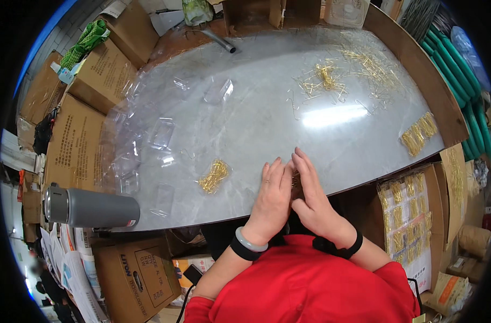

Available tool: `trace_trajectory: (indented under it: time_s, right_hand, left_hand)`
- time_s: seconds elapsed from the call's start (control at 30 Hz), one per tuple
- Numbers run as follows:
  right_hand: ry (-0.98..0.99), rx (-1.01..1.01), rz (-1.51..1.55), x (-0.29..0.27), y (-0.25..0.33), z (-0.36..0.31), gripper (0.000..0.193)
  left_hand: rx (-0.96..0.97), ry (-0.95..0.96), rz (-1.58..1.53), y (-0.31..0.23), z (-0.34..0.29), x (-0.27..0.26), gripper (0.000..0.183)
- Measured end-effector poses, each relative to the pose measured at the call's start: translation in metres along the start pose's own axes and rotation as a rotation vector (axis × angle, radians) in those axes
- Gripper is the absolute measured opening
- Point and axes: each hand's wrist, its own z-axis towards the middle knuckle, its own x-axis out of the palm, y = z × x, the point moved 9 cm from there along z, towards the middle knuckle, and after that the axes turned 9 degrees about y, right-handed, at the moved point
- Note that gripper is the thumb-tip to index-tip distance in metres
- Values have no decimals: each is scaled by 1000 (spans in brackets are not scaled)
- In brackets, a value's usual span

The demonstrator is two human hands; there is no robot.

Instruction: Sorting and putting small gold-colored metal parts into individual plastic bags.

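Note:
At the table's near edge, my left hand (274, 196) and my right hand (316, 204) press toward each other with their fingers stretched forward. Between the palms shows a brownish-gold sliver, which looks like a bundle of wire hooks (296, 184); most of it is hidden by the hands. To the left of my hands, a pile of gold wire hooks (214, 177) sits in what appears to be a clear plastic tray. Loose gold hooks (326, 78) lie scattered at the far right, and another neat row of hooks (419, 133) rests by the right edge.
Clear plastic trays (162, 133) spread over the left of the grey table (256, 107). A grey bottle (95, 207) lies at the left front. Cardboard boxes (73, 142) wall the left side, and a cardboard strip (417, 70) borders the right. A metal tube (218, 40) lies far back.

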Motion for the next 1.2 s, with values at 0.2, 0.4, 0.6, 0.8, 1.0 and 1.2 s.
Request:
trace_trajectory:
  time_s: [0.2,0.4,0.6,0.8,1.0,1.2]
  right_hand:
    - [153,-77,-311,-8,-6,7,63]
    - [182,-214,-516,10,6,8,49]
    - [37,-248,-581,5,9,0,34]
    - [-3,-197,-688,0,7,-2,32]
    - [-19,-272,-659,6,11,5,31]
    - [-23,-255,-670,4,13,2,34]
  left_hand:
    - [-15,24,-245,9,-1,-8,81]
    - [-44,32,-212,14,-5,-7,82]
    - [2,-102,-409,6,-18,-24,69]
    - [-695,-680,33,72,-136,-146,18]
    - [-1135,-483,291,148,-210,-186,41]
    - [-1140,-592,-191,186,-252,-162,22]
